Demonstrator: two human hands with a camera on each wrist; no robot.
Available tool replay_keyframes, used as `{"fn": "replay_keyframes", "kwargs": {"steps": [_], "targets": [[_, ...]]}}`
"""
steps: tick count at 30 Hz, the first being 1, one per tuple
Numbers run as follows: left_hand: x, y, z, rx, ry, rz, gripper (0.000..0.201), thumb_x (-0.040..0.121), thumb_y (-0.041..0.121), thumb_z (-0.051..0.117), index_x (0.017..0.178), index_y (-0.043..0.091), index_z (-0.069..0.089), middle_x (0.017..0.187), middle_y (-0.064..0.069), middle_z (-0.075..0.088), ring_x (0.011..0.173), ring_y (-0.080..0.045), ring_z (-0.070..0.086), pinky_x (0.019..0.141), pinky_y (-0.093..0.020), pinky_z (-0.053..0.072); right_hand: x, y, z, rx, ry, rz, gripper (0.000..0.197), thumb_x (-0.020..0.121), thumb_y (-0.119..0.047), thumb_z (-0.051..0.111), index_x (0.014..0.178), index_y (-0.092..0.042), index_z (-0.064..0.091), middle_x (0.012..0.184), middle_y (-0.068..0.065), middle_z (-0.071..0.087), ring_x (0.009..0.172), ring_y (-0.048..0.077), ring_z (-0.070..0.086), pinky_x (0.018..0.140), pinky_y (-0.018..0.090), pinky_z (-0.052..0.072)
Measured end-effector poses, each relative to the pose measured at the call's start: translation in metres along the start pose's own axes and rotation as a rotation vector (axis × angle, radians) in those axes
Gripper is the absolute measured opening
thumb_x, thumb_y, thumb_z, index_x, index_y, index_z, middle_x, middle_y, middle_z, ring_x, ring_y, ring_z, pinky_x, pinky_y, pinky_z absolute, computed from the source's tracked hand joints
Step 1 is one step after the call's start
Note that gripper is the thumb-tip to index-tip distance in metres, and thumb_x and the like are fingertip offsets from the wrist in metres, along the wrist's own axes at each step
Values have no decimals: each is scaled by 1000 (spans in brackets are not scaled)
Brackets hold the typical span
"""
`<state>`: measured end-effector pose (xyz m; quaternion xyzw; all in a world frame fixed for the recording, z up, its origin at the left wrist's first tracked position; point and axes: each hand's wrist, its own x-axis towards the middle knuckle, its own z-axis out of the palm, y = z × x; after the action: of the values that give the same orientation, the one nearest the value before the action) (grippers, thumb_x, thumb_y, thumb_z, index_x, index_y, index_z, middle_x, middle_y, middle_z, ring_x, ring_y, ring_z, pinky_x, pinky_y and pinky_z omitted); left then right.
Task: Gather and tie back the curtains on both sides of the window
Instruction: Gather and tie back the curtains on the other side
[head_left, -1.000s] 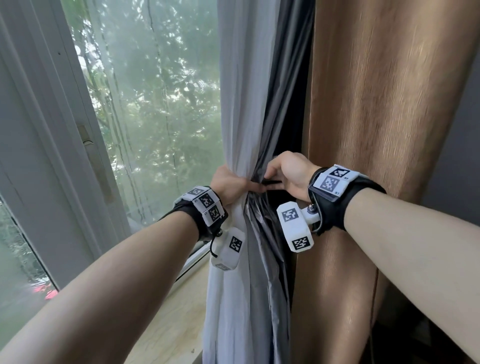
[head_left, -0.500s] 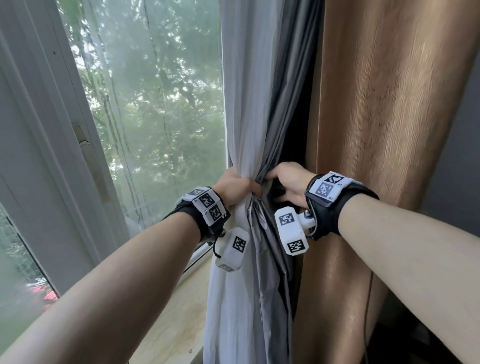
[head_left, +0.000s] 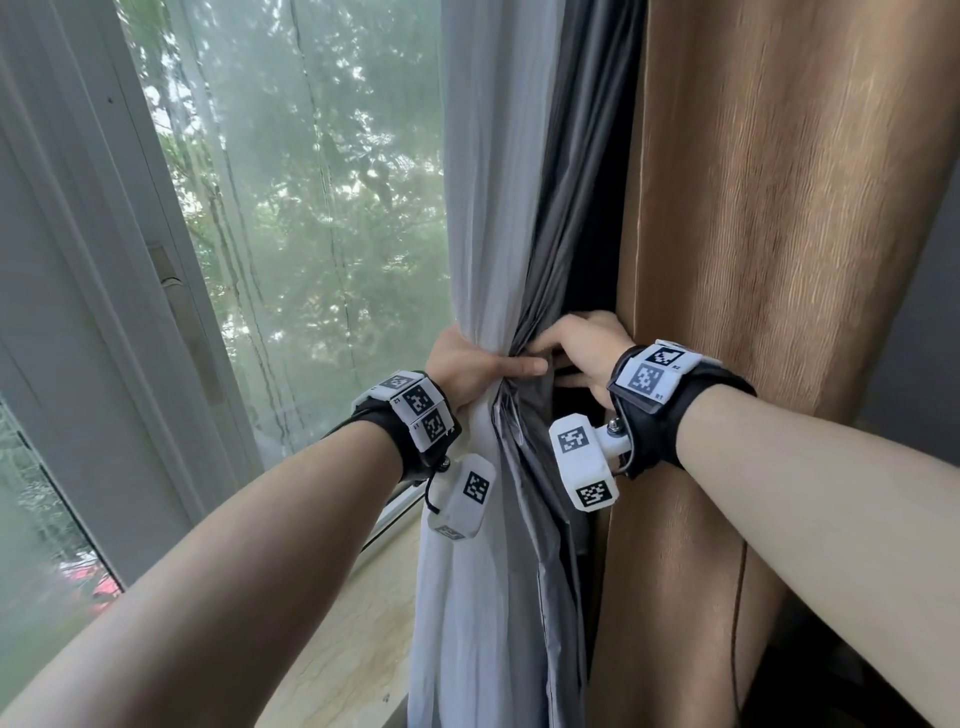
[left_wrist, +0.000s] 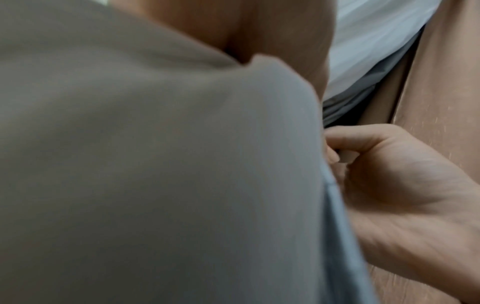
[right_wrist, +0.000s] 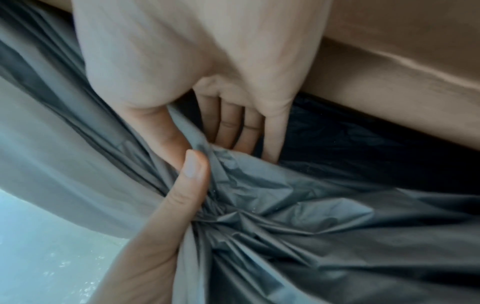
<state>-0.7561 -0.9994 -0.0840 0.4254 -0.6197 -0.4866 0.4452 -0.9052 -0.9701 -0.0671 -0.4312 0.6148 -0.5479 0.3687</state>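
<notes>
The fingers (head_left: 524, 368) of the left hand (head_left: 470, 366) are wrapped around the gathered white curtain (head_left: 493, 208) and grey curtain (head_left: 566, 218), thumb pressing the pinched folds; the fingers (right_wrist: 228, 125) of the right hand (head_left: 587, 348) are curled and reach behind the grey cloth, beside the brown curtain (head_left: 779, 260); the bundle hangs at the right side of the window (head_left: 322, 208), above the sill (head_left: 343, 649).

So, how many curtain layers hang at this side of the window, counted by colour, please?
White sheer curtain: 1, gripped by the left hand
Grey curtain: 1, gathered with the white one, touched by the right hand
Brown curtain: 1, hanging loose
Total: 3
</notes>
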Motion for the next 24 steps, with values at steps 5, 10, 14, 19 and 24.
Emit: {"fn": "replay_keyframes", "kwargs": {"steps": [5,10,14,19,24], "targets": [[-2,4,0,-25,-44,49,48,66,-2,94,107,8,72,84,3,76,66,0,73,59,-14,56,-4,-6,1,58,-79,19,12,78,6,57,78,-1,67,91,26,73,88,37,73,85,46,64],[-1,4,-3,27,-72,42,48,65,-10,91,107,7,74,88,0,77,72,-4,75,61,-15,56,-6,-9,0,152,-187,48,36,82,9,47,108,7,72,108,23,78,104,40,75,93,46,59],[4,4,-6,143,-30,-37,44,62,-6,90,102,5,75,92,-11,77,85,-26,77,70,-33,64,-8,-14,0,52,-134,66,30,86,3,48,100,2,74,99,20,80,96,33,78,94,43,57],[-2,7,-8,181,-51,-71,37,64,-6,83,100,-1,73,98,-23,77,86,-38,76,78,-52,65,2,-12,-4,-118,17,93,47,69,-18,71,114,-7,72,119,11,71,113,31,64,99,48,54],[-5,8,-7,179,-133,-86,47,59,-2,78,105,-4,72,94,-23,74,93,-43,74,80,-58,63,-5,2,9,-23,-84,176,25,83,-3,60,105,-5,73,114,16,74,102,33,67,91,46,54]]}}
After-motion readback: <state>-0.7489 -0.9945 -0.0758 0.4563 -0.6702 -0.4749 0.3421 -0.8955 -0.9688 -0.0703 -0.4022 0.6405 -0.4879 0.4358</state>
